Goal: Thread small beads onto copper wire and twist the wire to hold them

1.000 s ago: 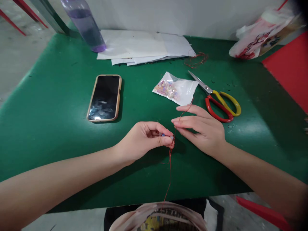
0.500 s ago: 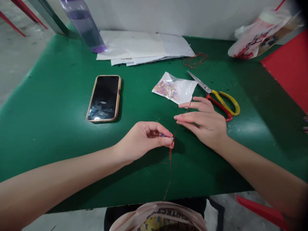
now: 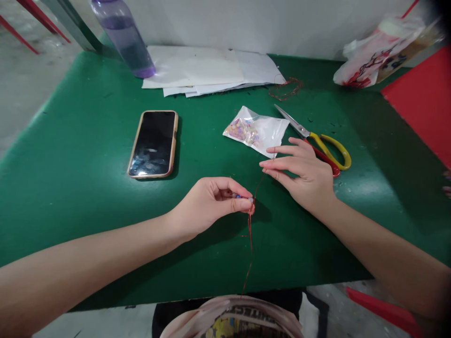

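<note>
Near the middle of the green table, my left hand [image 3: 220, 204] pinches a small string of beads [image 3: 238, 197], mostly hidden by the fingers. Thin red thread [image 3: 250, 239] hangs down from this pinch toward the table's front edge. Another length of the thread runs up and right to my right hand [image 3: 299, 173], whose thumb and index finger pinch it while the other fingers are spread. Just beyond the right hand lies a clear and white packet [image 3: 262, 131] of colourful beads. Scissors [image 3: 331, 150] with yellow and red handles lie partly behind that hand.
A phone [image 3: 154, 144] lies on the green table [image 3: 70, 188] at the left. Along the wall are a purple bottle [image 3: 128, 44], white papers [image 3: 204, 68], a loose tangle of red thread [image 3: 287, 89] and a bagged cup [image 3: 373, 56]. A red surface [image 3: 426, 103] is at the right.
My right hand has shifted slightly to the right, drawing the thread between the hands. The left hand has stayed nearly still, and the hanging thread has swung a little.
</note>
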`<state>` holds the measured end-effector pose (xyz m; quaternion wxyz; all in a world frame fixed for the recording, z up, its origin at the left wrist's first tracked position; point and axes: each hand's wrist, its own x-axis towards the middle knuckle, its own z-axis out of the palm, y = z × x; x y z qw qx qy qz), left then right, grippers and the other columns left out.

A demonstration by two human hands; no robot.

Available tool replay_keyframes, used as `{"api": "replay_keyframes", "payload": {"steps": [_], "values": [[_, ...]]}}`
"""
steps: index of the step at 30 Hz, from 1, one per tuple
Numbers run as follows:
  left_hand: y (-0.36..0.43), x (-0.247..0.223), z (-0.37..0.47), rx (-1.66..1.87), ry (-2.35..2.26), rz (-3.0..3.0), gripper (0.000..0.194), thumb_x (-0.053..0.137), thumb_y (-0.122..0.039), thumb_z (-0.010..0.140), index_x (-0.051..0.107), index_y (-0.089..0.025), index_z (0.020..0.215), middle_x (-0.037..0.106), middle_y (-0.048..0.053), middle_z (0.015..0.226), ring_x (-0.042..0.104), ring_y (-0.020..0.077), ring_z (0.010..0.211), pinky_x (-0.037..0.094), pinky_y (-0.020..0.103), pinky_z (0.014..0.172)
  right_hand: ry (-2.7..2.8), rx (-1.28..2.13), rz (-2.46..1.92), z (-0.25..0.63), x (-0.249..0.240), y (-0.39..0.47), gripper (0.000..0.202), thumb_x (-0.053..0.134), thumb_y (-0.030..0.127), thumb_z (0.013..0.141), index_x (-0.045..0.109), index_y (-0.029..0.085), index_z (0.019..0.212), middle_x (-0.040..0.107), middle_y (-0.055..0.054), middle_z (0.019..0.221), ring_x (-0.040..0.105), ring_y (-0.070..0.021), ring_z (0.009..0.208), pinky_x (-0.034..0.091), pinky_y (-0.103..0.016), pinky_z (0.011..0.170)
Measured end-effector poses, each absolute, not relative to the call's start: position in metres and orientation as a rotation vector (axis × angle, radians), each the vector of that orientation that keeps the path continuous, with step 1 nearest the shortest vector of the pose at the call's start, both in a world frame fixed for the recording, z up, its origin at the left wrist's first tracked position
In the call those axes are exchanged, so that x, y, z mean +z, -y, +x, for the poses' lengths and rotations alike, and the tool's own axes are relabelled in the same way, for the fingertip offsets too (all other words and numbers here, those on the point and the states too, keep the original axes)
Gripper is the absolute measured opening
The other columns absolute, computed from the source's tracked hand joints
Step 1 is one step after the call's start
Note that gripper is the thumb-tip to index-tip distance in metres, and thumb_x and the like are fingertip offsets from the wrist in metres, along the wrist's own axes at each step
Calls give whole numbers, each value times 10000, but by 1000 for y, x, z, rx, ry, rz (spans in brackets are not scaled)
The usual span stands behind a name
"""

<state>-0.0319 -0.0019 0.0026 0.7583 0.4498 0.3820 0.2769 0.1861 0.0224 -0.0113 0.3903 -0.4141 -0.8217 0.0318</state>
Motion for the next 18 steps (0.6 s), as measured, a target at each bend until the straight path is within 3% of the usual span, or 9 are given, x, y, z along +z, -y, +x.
{"api": "replay_keyframes", "payload": {"steps": [5,7,10,18], "values": [[5,3,-29,671,-887,988,95,701,-189,706,633,-137,747,697,10,722,656,121,706,510,240,719,1871,-91,-1218,184,-1,-14,419,603,175,759,526,281,1157,654,-19,781,572,-231,817,414,-460,845],[5,4,-29,679,-889,980,88,699,-183,709,636,-136,750,698,9,728,655,115,708,507,224,711,1797,-48,-1095,178,3,-4,384,619,170,727,543,275,1089,625,1,705,566,-219,776,412,-458,841],[5,4,-29,687,-893,966,75,702,-155,700,643,-135,742,692,-4,706,652,106,704,504,204,699,1966,189,-1016,167,7,10,216,648,159,710,579,282,873,661,39,764,598,-174,767,353,-475,960],[5,4,-28,703,-901,931,97,715,-97,668,642,-129,723,690,-18,686,643,84,678,498,166,665,2072,380,-937,163,7,15,170,646,103,738,612,250,818,706,42,797,622,-117,710,376,-435,960]]}}
